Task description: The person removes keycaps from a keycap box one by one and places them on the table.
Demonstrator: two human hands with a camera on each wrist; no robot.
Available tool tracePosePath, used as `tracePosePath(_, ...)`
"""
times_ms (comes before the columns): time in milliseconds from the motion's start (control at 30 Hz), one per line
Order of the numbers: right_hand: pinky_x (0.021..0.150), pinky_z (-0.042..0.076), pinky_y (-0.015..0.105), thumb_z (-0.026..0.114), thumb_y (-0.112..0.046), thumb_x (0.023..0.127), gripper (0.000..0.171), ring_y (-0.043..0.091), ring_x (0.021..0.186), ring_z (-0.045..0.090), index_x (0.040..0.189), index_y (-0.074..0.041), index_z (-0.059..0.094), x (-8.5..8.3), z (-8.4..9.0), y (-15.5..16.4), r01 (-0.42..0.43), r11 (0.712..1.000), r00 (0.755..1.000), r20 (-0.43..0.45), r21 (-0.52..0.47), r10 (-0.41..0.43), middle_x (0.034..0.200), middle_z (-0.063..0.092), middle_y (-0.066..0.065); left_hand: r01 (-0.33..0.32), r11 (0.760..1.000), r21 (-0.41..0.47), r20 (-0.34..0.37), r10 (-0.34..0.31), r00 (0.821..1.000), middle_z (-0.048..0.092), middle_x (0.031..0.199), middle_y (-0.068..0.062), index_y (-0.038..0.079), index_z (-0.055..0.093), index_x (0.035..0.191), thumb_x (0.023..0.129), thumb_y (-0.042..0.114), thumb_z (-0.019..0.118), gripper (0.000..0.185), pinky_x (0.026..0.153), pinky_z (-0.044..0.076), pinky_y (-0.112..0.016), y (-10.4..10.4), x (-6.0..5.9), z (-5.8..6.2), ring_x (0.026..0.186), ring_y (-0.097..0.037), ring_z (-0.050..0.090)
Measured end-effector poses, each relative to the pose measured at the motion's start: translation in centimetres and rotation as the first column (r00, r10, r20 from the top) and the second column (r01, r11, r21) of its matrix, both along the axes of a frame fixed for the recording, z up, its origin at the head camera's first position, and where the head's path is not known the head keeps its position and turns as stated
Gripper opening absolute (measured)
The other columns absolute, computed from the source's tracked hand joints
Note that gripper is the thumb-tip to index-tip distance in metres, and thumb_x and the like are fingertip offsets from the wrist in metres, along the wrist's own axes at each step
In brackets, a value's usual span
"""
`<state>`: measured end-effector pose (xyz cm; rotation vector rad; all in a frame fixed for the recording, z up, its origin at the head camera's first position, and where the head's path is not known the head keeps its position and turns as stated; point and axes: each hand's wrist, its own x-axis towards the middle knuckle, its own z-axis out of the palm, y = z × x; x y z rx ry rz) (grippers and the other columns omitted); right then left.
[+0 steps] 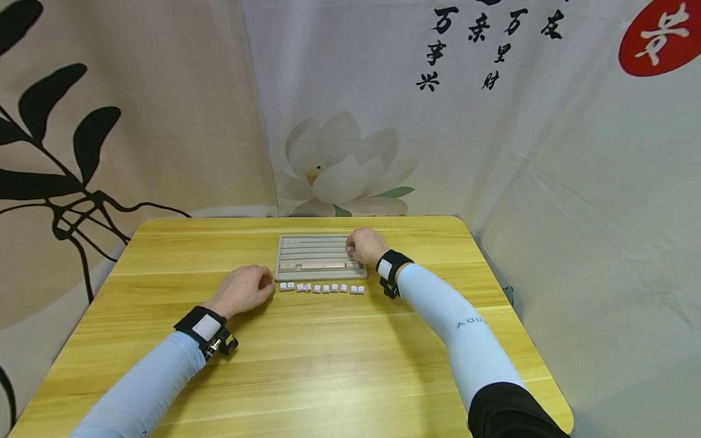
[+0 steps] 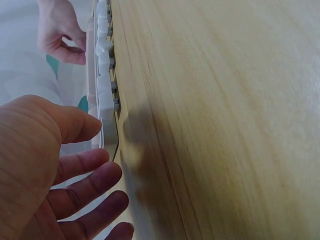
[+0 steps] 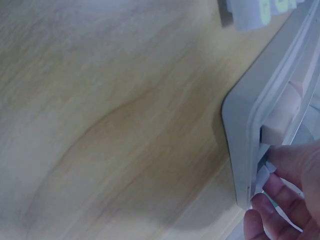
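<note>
A pale grey keyboard case (image 1: 312,249) lies flat on the table, with a few beige keys, one of them long, along its front row. Several small white keycaps (image 1: 325,289) stand in a line just in front of it. At the case's right side, my right hand (image 1: 368,244) pinches a small white keycap (image 3: 263,175) between thumb and fingertips, largely covered by the fingers. My left hand (image 1: 243,291) hovers or rests beside the left end of the row, its fingers loosely bent and holding nothing in the left wrist view.
The yellow wooden table (image 1: 306,365) extends around the case, its rear edge against a printed curtain (image 1: 350,91). Black straps with small cameras sit on both wrists.
</note>
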<state>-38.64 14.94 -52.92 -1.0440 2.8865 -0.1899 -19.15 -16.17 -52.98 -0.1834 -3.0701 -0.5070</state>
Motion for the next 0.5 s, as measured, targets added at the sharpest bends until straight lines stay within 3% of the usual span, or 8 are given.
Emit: tracePosePath(500,0.084,0.065,0.041,0.076,-0.016,0.105,0.012,0.022,0.098,0.077,0.11,-0.017,0.086,0.08,-0.5,0.17,0.012,1.0,1.0,-0.024,-0.029,-0.013,0.11,0.085,0.003,0.009,1.0,0.005,0.005,-0.009,1.0,0.078,0.092,-0.003,0.006,0.079,0.112,0.102,0.028,0.073,0.025,0.075,0.056,-0.039,0.12,0.03,0.0,0.082,-0.017,0.069)
